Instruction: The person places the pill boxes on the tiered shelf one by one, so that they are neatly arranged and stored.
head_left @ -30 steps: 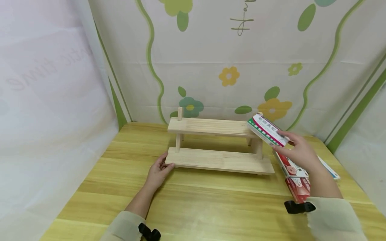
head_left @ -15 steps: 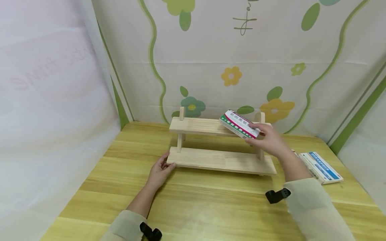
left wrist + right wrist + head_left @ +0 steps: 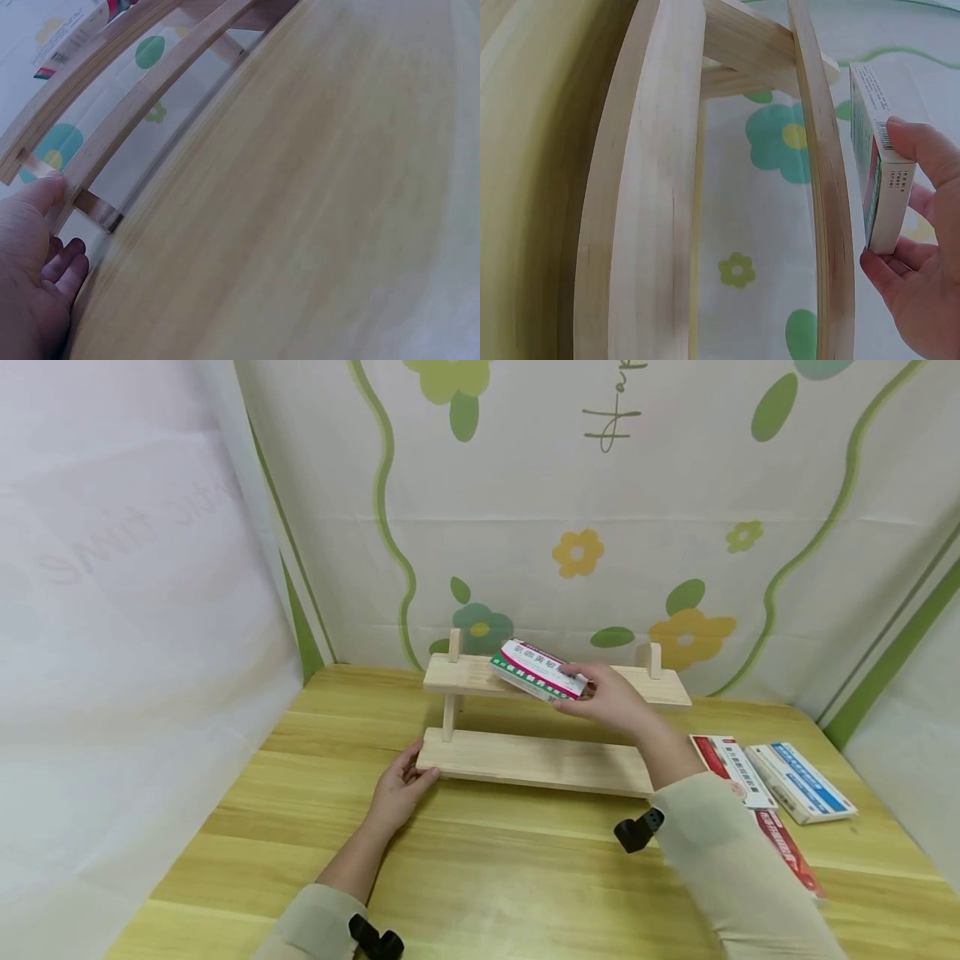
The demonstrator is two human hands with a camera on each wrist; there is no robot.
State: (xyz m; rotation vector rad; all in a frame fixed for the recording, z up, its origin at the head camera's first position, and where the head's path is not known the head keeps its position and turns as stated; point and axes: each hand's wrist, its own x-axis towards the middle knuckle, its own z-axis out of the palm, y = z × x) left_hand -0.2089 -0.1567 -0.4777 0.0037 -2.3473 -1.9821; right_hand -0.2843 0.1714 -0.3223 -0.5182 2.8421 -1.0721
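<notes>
A two-tier wooden display shelf [image 3: 525,758] stands on the table in the head view. My left hand [image 3: 399,785] grips the left end of its lower board, the thumb on the board and the other fingers lower down, as the left wrist view shows. A white medicine box [image 3: 536,670] with green and magenta bands is in my right hand [image 3: 611,697], pinched at its right end between thumb and fingers. The box is tilted over the left half of the upper board [image 3: 637,681]. In the right wrist view a narrow gap seems to part the box [image 3: 889,195] from the board.
Right of the shelf lie a red-and-white medicine box [image 3: 738,768], a blue-and-white box [image 3: 806,781] and a red box [image 3: 787,852], partly behind my right sleeve. Upright pegs [image 3: 651,658] rise at the upper board's ends. A flowered cloth [image 3: 525,485] hangs behind.
My right hand has carried the medicine box leftward from the shelf's right end to over the upper board's left half. The boxes on the right have come into fuller view. My left hand stays put.
</notes>
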